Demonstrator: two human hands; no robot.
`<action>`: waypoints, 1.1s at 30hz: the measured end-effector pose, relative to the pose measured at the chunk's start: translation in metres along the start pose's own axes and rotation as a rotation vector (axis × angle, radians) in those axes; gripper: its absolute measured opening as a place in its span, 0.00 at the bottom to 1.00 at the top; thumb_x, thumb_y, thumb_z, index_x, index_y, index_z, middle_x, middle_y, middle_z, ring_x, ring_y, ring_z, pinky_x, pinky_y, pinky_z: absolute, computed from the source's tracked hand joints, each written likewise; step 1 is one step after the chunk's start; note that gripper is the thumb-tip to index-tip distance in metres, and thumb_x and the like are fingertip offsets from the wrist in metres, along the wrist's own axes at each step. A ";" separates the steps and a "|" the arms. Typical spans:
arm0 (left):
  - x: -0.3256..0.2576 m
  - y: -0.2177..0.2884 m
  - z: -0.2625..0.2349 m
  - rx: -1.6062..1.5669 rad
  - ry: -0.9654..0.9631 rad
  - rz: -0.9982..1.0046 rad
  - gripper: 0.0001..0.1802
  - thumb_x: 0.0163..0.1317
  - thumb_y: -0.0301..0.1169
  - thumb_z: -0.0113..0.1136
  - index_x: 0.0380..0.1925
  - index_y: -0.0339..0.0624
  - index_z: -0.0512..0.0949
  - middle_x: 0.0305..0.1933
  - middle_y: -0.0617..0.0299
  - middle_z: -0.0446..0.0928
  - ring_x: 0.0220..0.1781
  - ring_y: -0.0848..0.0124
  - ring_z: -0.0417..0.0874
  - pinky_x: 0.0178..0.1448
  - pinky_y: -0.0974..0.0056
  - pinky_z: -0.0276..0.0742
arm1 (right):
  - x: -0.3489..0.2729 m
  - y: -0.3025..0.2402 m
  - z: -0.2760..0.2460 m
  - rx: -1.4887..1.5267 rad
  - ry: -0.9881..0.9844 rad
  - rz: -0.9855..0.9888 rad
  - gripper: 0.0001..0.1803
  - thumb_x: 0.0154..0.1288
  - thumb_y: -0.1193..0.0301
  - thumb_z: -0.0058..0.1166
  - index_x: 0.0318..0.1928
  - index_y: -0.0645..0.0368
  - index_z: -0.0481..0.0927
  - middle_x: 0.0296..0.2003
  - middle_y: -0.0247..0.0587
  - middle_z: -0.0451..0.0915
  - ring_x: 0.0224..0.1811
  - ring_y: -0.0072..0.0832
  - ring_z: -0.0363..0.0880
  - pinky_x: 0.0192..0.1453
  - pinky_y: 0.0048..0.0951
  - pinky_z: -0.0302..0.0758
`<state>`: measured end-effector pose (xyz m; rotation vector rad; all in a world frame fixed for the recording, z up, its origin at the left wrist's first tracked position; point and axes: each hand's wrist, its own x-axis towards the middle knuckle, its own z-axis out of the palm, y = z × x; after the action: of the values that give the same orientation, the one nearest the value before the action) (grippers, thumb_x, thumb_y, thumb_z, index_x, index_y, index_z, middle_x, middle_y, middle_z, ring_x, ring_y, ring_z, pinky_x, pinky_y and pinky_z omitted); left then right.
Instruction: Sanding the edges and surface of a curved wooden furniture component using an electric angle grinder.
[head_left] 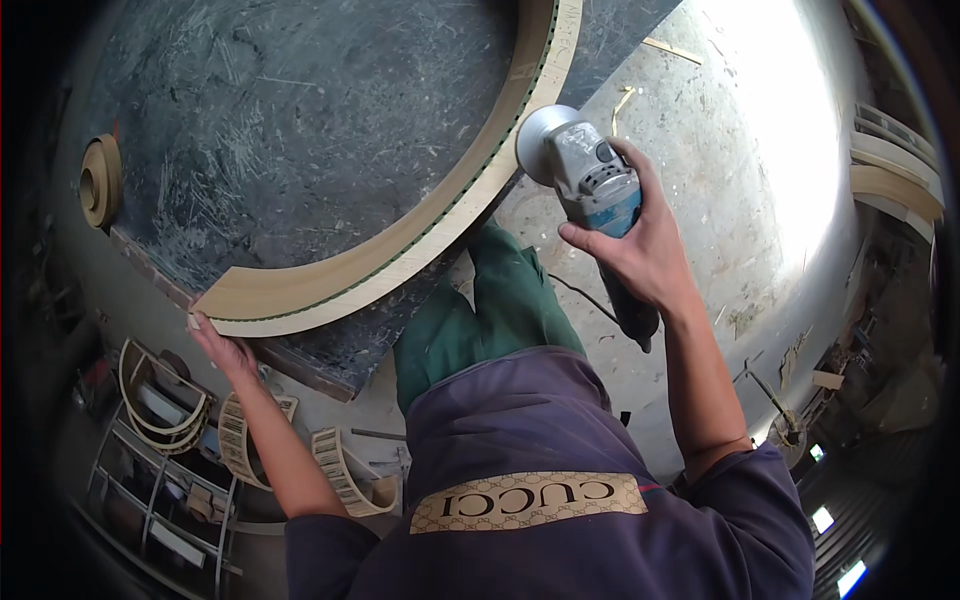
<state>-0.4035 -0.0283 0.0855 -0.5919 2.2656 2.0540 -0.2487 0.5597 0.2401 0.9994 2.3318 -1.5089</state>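
Note:
In my right hand (645, 235) is an angle grinder (605, 185), with a grey metal head and a blue-and-black body. Its pale round disc (545, 140) overlaps the outer edge of a curved wooden frame piece (440, 235); whether they touch I cannot tell. That pale arc has a dark green line along its top edge and lies on a scuffed dark tabletop (300, 130). My left hand (225, 350) holds the near left end of the arc, fingertips at its corner. The hand's underside is hidden.
A roll of tan edging strip (100, 182) sits at the table's left edge. Below left, curved wooden parts (160, 400) rest on a metal rack (150, 510). More curved pieces (895, 170) are stacked far right. Wood scraps (672, 50) lie on the concrete floor (720, 190). The grinder's cord (585, 295) trails near my legs.

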 end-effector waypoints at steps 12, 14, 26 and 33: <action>0.000 -0.005 0.010 -0.018 0.001 0.067 0.27 0.86 0.45 0.54 0.72 0.38 0.67 0.72 0.52 0.75 0.72 0.63 0.77 0.77 0.55 0.72 | -0.103 -0.032 0.150 -0.184 -0.185 -0.117 0.54 0.50 0.62 0.85 0.77 0.52 0.68 0.65 0.54 0.82 0.68 0.53 0.83 0.70 0.48 0.80; 0.000 -0.005 0.012 -0.017 -0.002 0.070 0.26 0.86 0.44 0.54 0.72 0.38 0.67 0.71 0.53 0.75 0.71 0.63 0.78 0.77 0.55 0.73 | -0.118 -0.044 0.180 -0.225 -0.245 -0.097 0.52 0.52 0.60 0.83 0.77 0.50 0.69 0.64 0.54 0.83 0.65 0.55 0.84 0.66 0.48 0.81; 0.003 -0.005 0.007 0.026 -0.076 0.137 0.24 0.85 0.45 0.57 0.68 0.39 0.70 0.67 0.57 0.75 0.69 0.66 0.76 0.75 0.58 0.71 | -0.140 -0.064 0.245 -0.231 -0.255 -0.185 0.54 0.53 0.59 0.82 0.79 0.48 0.66 0.55 0.55 0.84 0.56 0.57 0.86 0.60 0.49 0.83; 0.001 -0.002 0.008 0.036 -0.075 0.147 0.25 0.85 0.44 0.58 0.69 0.38 0.70 0.66 0.55 0.76 0.68 0.66 0.77 0.75 0.58 0.71 | -0.133 -0.028 0.190 -0.055 0.058 -0.051 0.56 0.51 0.63 0.86 0.79 0.55 0.66 0.67 0.52 0.80 0.70 0.42 0.80 0.75 0.43 0.76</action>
<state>-0.4057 -0.0214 0.0819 -0.3502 2.3627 2.0549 -0.2030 0.3305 0.2379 0.9906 2.4422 -1.4439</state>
